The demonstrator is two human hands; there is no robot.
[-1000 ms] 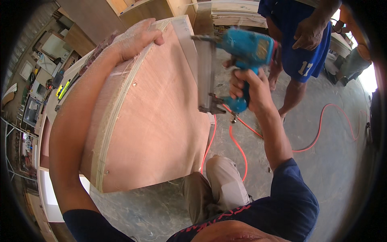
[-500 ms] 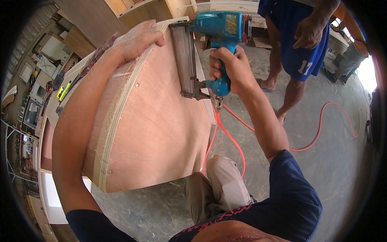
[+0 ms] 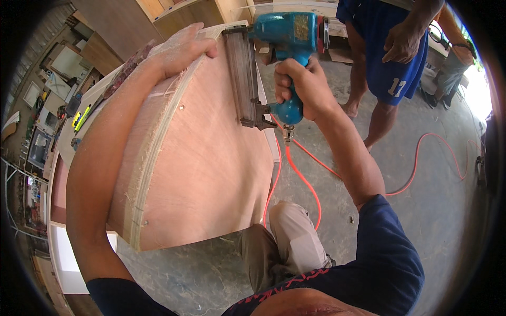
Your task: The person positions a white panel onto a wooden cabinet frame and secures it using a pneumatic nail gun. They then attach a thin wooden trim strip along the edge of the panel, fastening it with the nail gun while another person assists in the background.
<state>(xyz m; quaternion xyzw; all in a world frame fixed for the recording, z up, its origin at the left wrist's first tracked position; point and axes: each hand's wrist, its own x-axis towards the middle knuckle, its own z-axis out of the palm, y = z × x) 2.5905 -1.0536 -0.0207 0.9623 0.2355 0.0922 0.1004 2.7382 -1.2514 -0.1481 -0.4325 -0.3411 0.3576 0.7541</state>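
Observation:
My right hand [image 3: 303, 87] is wrapped round the grip of a teal pneumatic nail gun [image 3: 284, 31]. The gun's nose touches or nearly touches the top edge of a curved plywood piece [image 3: 211, 158], and its long magazine slants down beside the panel face. My left hand [image 3: 187, 51] grips the far upper edge of the same piece, thumb toward the panel face and fingers over the curved side. Along that left side, my forearm rests close to the layered, splintery edge. Small fasteners show on the face near this edge. The nose's exact contact point is hard to make out.
An orange-red air hose [image 3: 300, 174] hangs from the gun and trails over the grey floor [image 3: 421, 231]. A person in blue shorts [image 3: 395, 68] stands close at the upper right, with another behind. Yellow-green markers [image 3: 83, 118] lie left of my forearm; wooden cabinets [image 3: 190, 21] stand beyond.
The nail gun and my right hand have shifted very slightly to the right. My left hand stays on the plywood edge. At the far right, the other person's arm and legs have moved a little.

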